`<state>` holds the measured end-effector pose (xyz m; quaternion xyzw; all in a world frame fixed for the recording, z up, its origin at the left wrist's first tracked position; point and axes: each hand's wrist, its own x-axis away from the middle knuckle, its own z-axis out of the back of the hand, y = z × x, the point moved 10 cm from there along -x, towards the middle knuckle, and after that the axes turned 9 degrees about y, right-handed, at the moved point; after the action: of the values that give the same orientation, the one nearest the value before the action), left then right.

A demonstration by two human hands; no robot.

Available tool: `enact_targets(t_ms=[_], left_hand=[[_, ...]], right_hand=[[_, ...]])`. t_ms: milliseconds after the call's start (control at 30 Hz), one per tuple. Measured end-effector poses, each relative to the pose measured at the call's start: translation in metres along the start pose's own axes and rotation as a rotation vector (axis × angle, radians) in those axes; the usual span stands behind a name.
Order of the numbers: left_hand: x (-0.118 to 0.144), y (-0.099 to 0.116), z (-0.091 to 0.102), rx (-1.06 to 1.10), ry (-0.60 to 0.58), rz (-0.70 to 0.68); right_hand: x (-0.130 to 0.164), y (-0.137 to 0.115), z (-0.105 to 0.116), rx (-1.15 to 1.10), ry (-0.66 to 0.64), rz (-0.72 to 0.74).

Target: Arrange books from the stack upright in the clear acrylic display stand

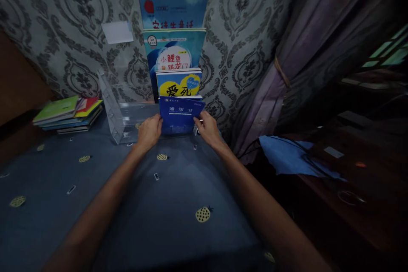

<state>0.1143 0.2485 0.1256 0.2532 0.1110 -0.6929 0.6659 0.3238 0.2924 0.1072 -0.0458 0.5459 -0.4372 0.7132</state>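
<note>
Both hands are at the sides of a dark blue booklet (180, 114) with white Chinese print, at the front of a clear tiered rack (111, 114). My left hand (149, 131) pinches its left edge, and my right hand (207, 128) grips the right edge between thumb and fingers. Behind it, in rising steps, stand a blue and yellow book (165, 89), a teal book (196, 46) and a taller blue book (188, 6). The booklet covers the lower part of the yellow one. The rack's left half holds no books.
On the left lies a stack of colourful books (60, 112). A patterned wall (245, 34) rises behind the rack, with a white card (117, 32) in front of it. To the right hang a tied purple curtain (270, 93) and, lower, a blue cloth (283, 155) with dark cables.
</note>
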Motion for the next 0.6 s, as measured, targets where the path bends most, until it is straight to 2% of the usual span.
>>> enact_targets(t_ms=[167, 600], left_hand=[[0.001, -0.002, -0.006, -0.045, -0.041, 0.017], [0.005, -0.001, -0.01, -0.134, -0.071, 0.007]], right_hand=[[0.001, 0.007, -0.003, 0.002, -0.026, -0.018], [0.005, 0.014, 0.011, -0.05, 0.156, -0.158]])
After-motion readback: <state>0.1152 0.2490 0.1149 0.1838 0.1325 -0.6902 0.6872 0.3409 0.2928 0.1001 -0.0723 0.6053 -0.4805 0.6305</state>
